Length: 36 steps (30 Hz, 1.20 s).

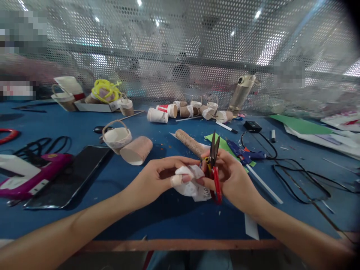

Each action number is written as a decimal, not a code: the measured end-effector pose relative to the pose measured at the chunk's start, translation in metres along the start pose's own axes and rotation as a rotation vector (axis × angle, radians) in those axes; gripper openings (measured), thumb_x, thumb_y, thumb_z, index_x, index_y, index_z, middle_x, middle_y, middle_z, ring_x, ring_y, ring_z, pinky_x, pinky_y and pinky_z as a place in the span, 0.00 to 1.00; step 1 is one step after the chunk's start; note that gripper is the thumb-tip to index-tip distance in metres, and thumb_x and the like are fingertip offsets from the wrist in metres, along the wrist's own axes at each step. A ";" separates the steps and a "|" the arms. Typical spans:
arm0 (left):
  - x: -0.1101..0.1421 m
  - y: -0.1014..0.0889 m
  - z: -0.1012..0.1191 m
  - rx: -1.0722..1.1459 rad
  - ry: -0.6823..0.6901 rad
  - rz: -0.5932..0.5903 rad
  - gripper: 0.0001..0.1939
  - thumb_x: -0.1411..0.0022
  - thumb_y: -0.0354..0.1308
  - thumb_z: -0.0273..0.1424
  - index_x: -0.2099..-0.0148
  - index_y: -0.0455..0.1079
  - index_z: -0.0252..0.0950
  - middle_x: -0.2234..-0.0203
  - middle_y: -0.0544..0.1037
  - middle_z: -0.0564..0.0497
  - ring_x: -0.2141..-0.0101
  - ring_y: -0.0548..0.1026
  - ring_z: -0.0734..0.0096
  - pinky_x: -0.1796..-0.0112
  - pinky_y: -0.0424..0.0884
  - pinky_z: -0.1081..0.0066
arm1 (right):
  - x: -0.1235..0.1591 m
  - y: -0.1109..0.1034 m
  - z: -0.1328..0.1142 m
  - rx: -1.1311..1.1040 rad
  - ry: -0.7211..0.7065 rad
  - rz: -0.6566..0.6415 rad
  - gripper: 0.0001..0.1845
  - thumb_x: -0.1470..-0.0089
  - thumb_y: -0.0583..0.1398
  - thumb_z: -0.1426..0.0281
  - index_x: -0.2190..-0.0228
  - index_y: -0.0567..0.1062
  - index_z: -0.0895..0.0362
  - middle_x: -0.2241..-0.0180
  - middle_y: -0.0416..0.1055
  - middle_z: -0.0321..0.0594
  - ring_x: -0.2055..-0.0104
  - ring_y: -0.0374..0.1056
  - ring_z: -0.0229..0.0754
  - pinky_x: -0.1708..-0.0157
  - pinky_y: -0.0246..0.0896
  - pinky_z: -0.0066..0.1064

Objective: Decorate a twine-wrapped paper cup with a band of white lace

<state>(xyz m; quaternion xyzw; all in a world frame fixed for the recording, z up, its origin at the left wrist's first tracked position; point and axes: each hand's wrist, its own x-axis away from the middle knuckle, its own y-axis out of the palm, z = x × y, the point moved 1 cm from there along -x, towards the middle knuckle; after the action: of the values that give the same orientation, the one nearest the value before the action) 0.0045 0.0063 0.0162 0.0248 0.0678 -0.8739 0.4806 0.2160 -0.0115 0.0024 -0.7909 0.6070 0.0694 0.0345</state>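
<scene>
Between my two hands is a crumpled piece of white lace [189, 185]. My left hand [163, 174] pinches it, with a light tan strip round the thumb. My right hand [232, 180] grips red-handled scissors [216, 172], blades pointing up and away, while its fingertips touch the lace too. Just beyond the hands lies a roll of brown twine [191, 142]. To the left, a twine-wrapped cup [137, 150] rests on its side against a small white-lined basket [116, 138] with a twine handle.
A blue glue gun [244, 150] with a looping black cable lies at right. At left are a phone [70, 180] and a purple device [36, 180]. Paper cups [157, 115] and small baskets line the back, before a perforated metal screen [168, 48]. A bottle [242, 93] leans there.
</scene>
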 end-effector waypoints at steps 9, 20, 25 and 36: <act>0.002 -0.011 0.003 -0.236 0.131 -0.244 0.07 0.36 0.67 0.33 0.64 0.79 0.35 0.48 0.79 0.43 0.51 0.78 0.60 0.49 0.73 0.65 | 0.000 -0.018 -0.025 -0.023 -0.128 0.255 0.22 0.53 0.72 0.65 0.58 0.72 0.46 0.64 0.71 0.33 0.67 0.71 0.38 0.69 0.71 0.28; 0.001 -0.018 -0.007 -0.687 0.126 -0.138 0.08 0.33 0.61 0.33 0.61 0.79 0.35 0.50 0.76 0.43 0.60 0.79 0.65 0.60 0.74 0.69 | 0.003 -0.039 -0.037 0.007 -0.342 0.394 0.18 0.40 0.61 0.66 0.49 0.71 0.38 0.49 0.73 0.36 0.44 0.71 0.48 0.47 0.69 0.43; 0.004 -0.012 -0.001 -0.691 0.258 -0.287 0.02 0.36 0.65 0.28 0.62 0.80 0.39 0.42 0.75 0.46 0.43 0.70 0.54 0.43 0.67 0.57 | 0.004 -0.042 -0.049 -0.063 -0.360 0.408 0.15 0.41 0.63 0.63 0.51 0.73 0.40 0.49 0.73 0.38 0.41 0.69 0.51 0.49 0.72 0.41; 0.000 0.006 -0.011 -0.094 -0.063 -0.241 0.07 0.40 0.69 0.33 0.64 0.80 0.34 0.68 0.80 0.51 0.66 0.77 0.69 0.60 0.74 0.71 | 0.004 -0.003 -0.018 -0.152 0.048 -0.072 0.27 0.54 0.74 0.75 0.55 0.71 0.48 0.65 0.71 0.30 0.68 0.74 0.35 0.67 0.75 0.26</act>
<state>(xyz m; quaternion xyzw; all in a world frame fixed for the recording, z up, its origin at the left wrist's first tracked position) 0.0093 0.0050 0.0051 -0.0333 0.0959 -0.9217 0.3745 0.2210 -0.0174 0.0193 -0.8140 0.5718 0.0949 -0.0376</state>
